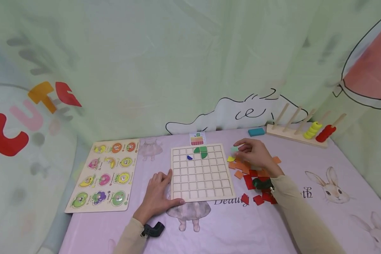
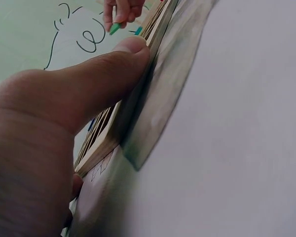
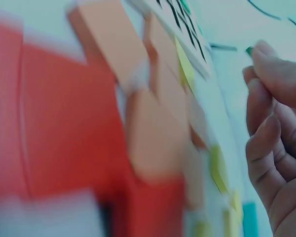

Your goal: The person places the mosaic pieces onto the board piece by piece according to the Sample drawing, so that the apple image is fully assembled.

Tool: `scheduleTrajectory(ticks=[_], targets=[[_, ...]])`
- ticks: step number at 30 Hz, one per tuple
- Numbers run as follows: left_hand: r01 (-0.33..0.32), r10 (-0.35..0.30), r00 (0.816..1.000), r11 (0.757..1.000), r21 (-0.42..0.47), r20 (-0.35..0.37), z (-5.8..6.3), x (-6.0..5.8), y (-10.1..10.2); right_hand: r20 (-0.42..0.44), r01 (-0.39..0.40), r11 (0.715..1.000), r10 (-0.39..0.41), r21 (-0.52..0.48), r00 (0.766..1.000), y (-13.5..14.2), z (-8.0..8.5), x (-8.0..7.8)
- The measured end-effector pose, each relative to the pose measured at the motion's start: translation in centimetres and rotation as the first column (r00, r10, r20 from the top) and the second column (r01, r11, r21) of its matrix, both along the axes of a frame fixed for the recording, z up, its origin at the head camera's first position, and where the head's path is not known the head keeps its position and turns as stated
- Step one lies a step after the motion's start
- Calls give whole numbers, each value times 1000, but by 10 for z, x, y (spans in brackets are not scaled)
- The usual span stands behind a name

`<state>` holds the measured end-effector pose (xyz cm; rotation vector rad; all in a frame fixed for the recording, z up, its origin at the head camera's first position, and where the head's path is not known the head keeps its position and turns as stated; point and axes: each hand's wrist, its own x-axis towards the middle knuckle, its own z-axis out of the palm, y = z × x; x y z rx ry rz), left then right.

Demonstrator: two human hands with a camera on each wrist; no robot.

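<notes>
A square wooden grid board [image 1: 203,173] lies on the table; green pieces [image 1: 203,149] and a blue piece [image 1: 189,157] sit in its upper cells. My left hand [image 1: 157,190] holds the board at its near-left corner, thumb along the near rim [image 2: 133,45] and fingers at the left side. Beyond the board's right side, my right hand [image 1: 253,152] pinches a small green tile [image 2: 114,28] between thumb and fingertips, raised over the loose pieces. Only a corner of that tile shows in the right wrist view. Orange tiles [image 1: 239,174] and red tiles [image 1: 249,182] lie below this hand.
A small pattern card [image 1: 197,138] lies behind the board. At the left is a wooden fruit puzzle [image 1: 104,176]. Back right stand a peg stacker [image 1: 296,135] with yellow and red beads and a teal block [image 1: 256,132]. A yellow piece [image 1: 230,159] is beside the orange tiles.
</notes>
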<state>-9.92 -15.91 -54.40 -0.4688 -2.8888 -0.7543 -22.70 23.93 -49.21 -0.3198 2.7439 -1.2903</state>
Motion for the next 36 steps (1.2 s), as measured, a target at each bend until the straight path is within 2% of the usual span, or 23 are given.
scheduleTrajectory(ticks=[5, 11, 17, 24, 28, 36], targets=[[4, -4, 1000, 1000, -2, -7, -1, 0, 0, 56, 10, 994, -4, -106, 998, -25, -9, -3], [3, -3, 1000, 1000, 8, 9, -2, -1, -1, 14, -38, 988, 40, -151, 999, -64, -12, -8], [3, -3, 1000, 1000, 0, 10, -1, -1, -1, -48, -118, 991, 115, -64, 992, -99, -12, -14], [11, -11, 1000, 1000, 1, 10, -3, -3, 0, -89, -231, 972, 234, 46, 968, -122, -14, -17], [12, -12, 1000, 1000, 4, 14, -3, -3, 0, -88, -243, 966, 250, 85, 964, -127, -15, -16], [5, -5, 1000, 1000, -5, 11, -1, -2, -1, -96, -209, 971, 220, 113, 971, -132, -12, -13]])
